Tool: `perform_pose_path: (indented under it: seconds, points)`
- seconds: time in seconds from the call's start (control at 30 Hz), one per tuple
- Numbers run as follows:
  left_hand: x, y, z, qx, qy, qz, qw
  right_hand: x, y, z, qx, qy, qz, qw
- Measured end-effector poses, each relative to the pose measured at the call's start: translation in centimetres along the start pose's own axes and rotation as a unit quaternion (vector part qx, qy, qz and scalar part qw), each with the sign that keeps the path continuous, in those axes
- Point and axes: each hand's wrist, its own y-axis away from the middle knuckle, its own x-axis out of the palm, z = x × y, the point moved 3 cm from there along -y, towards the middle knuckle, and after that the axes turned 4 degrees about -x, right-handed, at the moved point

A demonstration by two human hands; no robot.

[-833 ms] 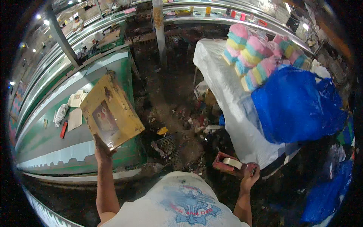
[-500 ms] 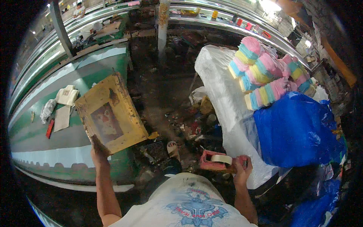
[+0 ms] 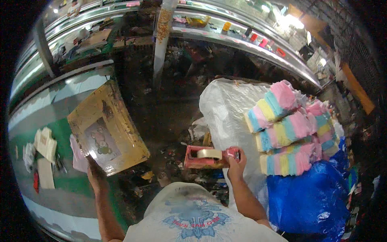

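Note:
My left hand (image 3: 96, 176) is closed round the lower left edge of a screen-printing frame (image 3: 131, 139). The frame is yellowish, worn and stained, and a darker mesh window with a small cartoon figure sits in its middle. It is tilted over the edge of a green table (image 3: 60, 157). In my right hand (image 3: 237, 164) is a red tape dispenser (image 3: 193, 161), gripped at its right end. A roll of pale tape (image 3: 209, 153) sits in it. The dispenser is held in the air left of a stack wrapped in white plastic (image 3: 219, 109).
Bundles of pastel striped cloth (image 3: 284, 125) lie on the white plastic, beside a blue plastic sheet (image 3: 306, 197). A pale garment (image 3: 45, 142) and a red object (image 3: 36, 182) are on the green table. Ahead stands a post (image 3: 162, 40); long tables (image 3: 242, 38) run behind it.
My view has shifted, and the cloth bundles now appear lower. The tape dispenser has moved up and to the left with my right hand. My left hand still holds the screen-printing frame.

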Motion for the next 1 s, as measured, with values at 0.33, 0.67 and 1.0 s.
perform_pose_path:
  seconds: [0.33, 0.67, 1.0]
  points:
    - [26.6, -11.0, -1.2, -0.167, 0.132, 0.209, 0.954, 13.3, -23.9, -5.1, 0.072, -0.206, -0.026, 0.975]
    - [56.2, -25.4, 0.1, -0.227, 0.113, 0.247, 0.935, 21.0, -51.7, -15.3, 0.033, -0.214, -0.098, 0.971]
    - [84.0, -38.8, 5.5, -0.269, 0.016, 0.349, 0.898, 21.0, -69.3, -19.6, 0.069, -0.080, -0.288, 0.952]
